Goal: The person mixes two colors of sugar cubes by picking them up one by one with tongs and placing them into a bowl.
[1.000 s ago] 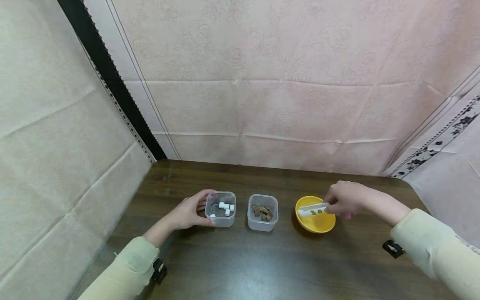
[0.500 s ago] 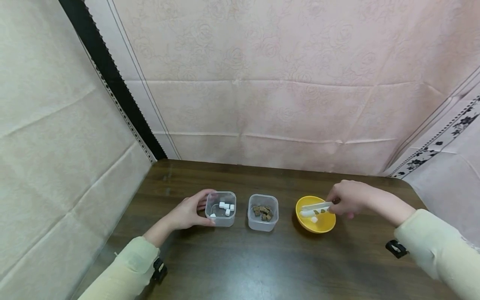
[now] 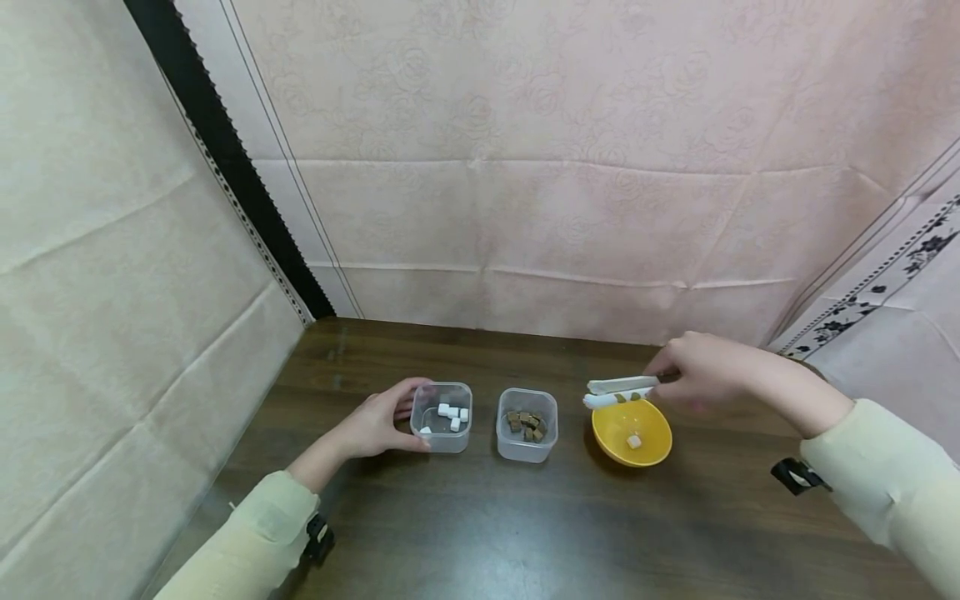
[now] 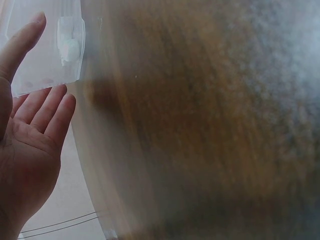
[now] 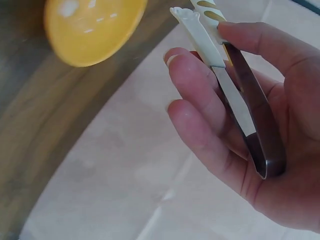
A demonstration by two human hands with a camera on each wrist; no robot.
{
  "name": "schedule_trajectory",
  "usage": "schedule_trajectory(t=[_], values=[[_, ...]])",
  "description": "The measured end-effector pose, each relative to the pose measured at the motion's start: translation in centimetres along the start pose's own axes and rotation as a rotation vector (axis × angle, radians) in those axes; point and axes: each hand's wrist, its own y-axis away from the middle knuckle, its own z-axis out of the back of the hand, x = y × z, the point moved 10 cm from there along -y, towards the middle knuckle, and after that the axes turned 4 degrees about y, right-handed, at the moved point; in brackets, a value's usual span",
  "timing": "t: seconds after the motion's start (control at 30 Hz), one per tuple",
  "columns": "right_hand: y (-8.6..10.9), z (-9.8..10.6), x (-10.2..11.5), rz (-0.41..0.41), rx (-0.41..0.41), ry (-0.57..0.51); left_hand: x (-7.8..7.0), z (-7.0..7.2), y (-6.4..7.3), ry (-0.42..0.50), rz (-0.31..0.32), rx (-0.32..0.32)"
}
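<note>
My left hand (image 3: 375, 423) holds a clear plastic tub (image 3: 442, 447) by its left side, thumb at the front and fingers behind. Several white cubes (image 3: 453, 413) lie in that tub. At the right, my right hand (image 3: 701, 372) grips small tongs (image 3: 619, 385) between thumb and fingers, above the far rim of a yellow bowl (image 3: 611, 442). One white cube (image 3: 634, 441) sits in the bowl. In the right wrist view the tongs (image 5: 266, 125) have a metal bend in the palm and pale tips spread slightly apart, with nothing between them.
Between the held tub and the bowl stands a second clear tub (image 3: 523, 452) with several brown cubes (image 3: 527, 427). All rest on a dark wooden table (image 3: 480, 525). Pale cloth (image 3: 525, 225) hangs behind the table's far edge.
The right hand has lifted the tongs up and back out of the bowl, and the white cube now lies in it, away from the tips. The left hand has stayed on its tub.
</note>
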Motion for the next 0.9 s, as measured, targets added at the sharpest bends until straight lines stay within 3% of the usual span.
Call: schedule_trajectory(t=[0.2, 0.37, 0.63, 0.9], values=[[-1.9, 1.8, 4.0, 0.127, -0.063, 0.089, 0.0, 0.1, 0.0, 0.0, 0.003, -0.003], [-4.0, 2.4, 7.2, 0.185, -0.061, 0.118, 0.1, 0.1, 0.0, -0.011, 0.009, 0.003], [-7.3, 2.2, 11.5, 0.225, -0.055, 0.184, 0.2, 0.1, -0.1, -0.022, 0.002, 0.004], [-9.9, 1.3, 13.7, 0.221, 0.007, 0.184, 0.4, 0.0, -0.1, -0.027, 0.017, -0.001]])
